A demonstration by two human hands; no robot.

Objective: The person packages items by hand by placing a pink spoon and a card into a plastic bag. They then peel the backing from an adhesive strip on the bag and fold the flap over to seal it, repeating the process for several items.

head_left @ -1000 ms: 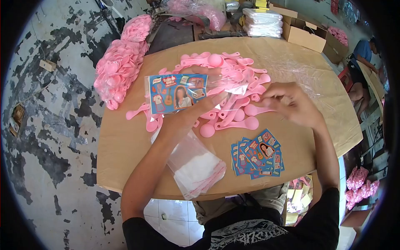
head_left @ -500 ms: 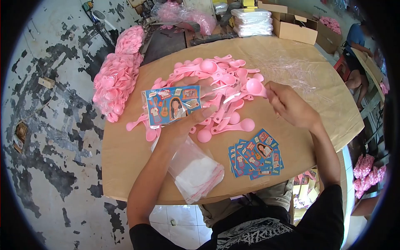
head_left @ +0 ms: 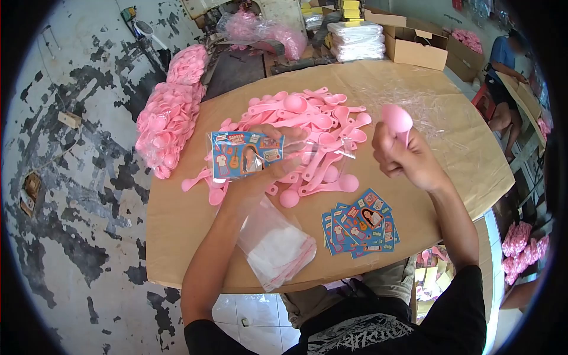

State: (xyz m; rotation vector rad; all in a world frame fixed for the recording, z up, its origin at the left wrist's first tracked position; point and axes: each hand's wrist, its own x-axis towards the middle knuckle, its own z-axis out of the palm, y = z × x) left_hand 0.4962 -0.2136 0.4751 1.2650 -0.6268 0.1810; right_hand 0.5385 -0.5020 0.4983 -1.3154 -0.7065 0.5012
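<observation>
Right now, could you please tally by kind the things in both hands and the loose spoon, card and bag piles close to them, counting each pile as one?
Pink spoon in the right hand: 1
Bagged blue card in the left hand: 1
Pile of pink spoons: 1
Pile of blue cards: 1
Pile of clear bags: 1
Total: 5

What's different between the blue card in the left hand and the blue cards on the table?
The held card is inside a clear bag; the table cards are bare.
The held card is up in the left hand; the table cards lie on the table.
The held card shows as one; the table cards overlap in a messy bunch.
Both are blue, with a guitar and a person pictured.
</observation>
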